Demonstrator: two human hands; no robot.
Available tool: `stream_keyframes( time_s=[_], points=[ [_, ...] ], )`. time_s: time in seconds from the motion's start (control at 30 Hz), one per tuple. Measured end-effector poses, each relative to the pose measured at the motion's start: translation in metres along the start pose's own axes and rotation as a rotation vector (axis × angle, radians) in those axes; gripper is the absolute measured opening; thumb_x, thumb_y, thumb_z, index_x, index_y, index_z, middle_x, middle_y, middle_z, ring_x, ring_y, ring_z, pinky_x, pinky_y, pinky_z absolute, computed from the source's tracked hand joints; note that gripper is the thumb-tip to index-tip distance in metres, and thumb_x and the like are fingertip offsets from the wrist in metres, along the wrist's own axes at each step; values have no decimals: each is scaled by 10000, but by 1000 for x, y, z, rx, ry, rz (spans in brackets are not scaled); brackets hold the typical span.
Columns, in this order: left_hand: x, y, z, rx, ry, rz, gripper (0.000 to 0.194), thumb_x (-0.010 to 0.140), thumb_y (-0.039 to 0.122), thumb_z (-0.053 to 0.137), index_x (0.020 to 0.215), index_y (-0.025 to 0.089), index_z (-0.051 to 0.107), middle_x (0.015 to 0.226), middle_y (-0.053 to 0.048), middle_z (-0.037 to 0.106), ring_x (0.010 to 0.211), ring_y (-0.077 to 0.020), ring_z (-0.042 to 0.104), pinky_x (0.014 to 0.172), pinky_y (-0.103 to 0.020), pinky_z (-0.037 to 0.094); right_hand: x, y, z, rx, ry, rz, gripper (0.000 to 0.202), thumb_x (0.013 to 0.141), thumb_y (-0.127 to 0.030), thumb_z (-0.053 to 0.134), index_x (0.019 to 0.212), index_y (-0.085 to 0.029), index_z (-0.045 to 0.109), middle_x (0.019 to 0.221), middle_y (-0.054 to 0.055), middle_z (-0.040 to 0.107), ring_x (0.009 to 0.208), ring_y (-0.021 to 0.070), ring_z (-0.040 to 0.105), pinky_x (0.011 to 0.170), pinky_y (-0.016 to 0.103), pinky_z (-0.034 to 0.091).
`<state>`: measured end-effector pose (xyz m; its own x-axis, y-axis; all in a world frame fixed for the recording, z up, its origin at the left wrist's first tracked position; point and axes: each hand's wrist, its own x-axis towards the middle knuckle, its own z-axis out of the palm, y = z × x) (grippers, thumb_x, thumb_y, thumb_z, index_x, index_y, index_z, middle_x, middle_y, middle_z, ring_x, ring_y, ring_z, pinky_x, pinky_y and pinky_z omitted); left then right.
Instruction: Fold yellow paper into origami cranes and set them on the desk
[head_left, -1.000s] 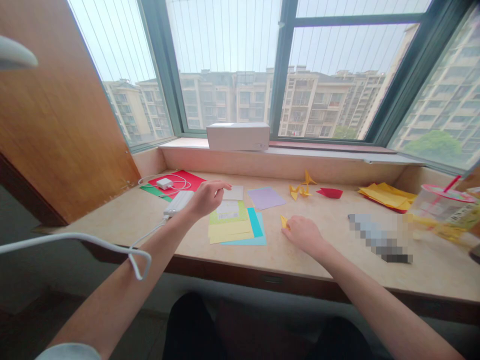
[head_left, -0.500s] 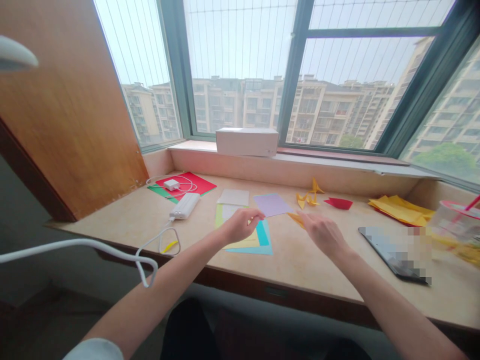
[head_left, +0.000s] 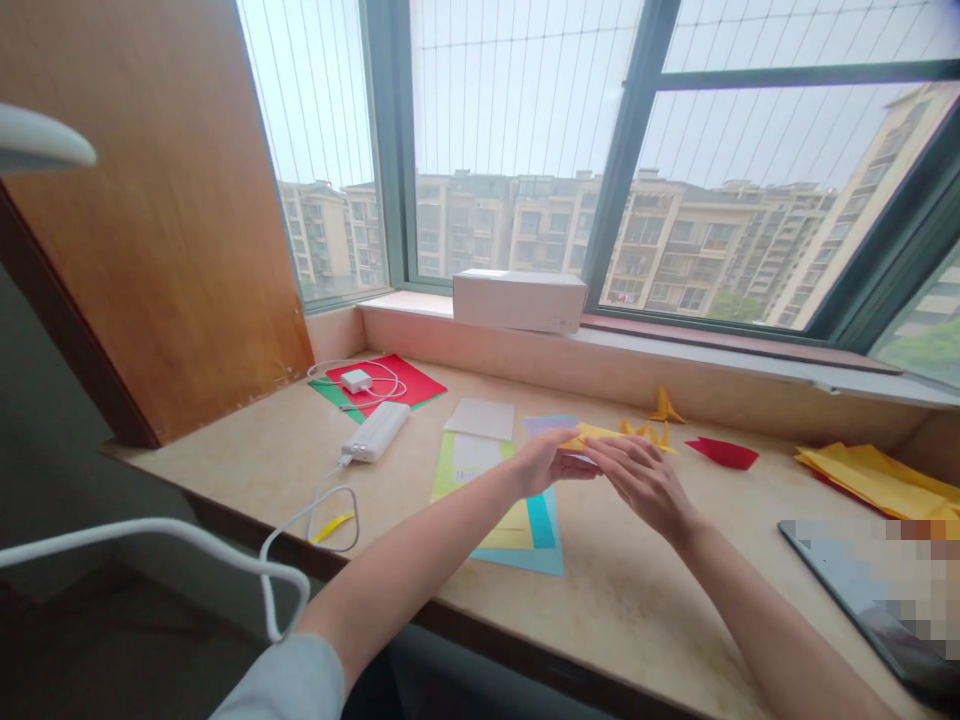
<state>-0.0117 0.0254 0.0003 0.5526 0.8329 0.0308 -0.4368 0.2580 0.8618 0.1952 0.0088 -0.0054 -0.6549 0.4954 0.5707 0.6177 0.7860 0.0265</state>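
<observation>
My left hand (head_left: 551, 463) and my right hand (head_left: 637, 475) meet above the desk, both closed on a folded yellow paper (head_left: 592, 432). Part of that paper is hidden by my fingers. Behind my hands lies a purple sheet (head_left: 544, 426), partly covered from view. Under my left wrist and forearm are overlapping sheets in green (head_left: 449, 465), pale yellow (head_left: 514, 527) and blue (head_left: 551, 555). Several folded yellow pieces stand beyond my right hand, one of them (head_left: 664, 406) at the back. A red folded piece (head_left: 724, 452) lies right of them.
At the left, a white power bank (head_left: 376, 432) with a cable sits near a charger (head_left: 356, 380) on red paper (head_left: 412, 385). A tablet (head_left: 862, 590) lies at the right below stacked yellow papers (head_left: 877, 480). A white box (head_left: 519, 302) rests on the sill.
My hands have come together, and my left hand now also holds the yellow paper, which was only in my right hand. The view has turned slightly left.
</observation>
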Motion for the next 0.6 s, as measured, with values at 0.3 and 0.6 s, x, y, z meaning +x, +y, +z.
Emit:
stream_keyframes(
  time_s=[0.3,0.6],
  points=[
    [0,-24,-8,44,125,151,404,734,347,804,1066,138,708,1106,-110,707,983,-208,671,981,-375,472,2,-6,37,195,316,408,257,938,-336,552,1123,-219,685,1237,118,650,1185,267,566,1045,489,414],
    [-10,-29,6,226,114,125,407,752,417,782,1022,126,688,929,-117,749,910,-235,705,889,-378,516,-1,-21,42,768,510,622,283,850,-355,674,1108,-242,655,1437,112,400,1178,256,581,928,434,564]
  ],
)
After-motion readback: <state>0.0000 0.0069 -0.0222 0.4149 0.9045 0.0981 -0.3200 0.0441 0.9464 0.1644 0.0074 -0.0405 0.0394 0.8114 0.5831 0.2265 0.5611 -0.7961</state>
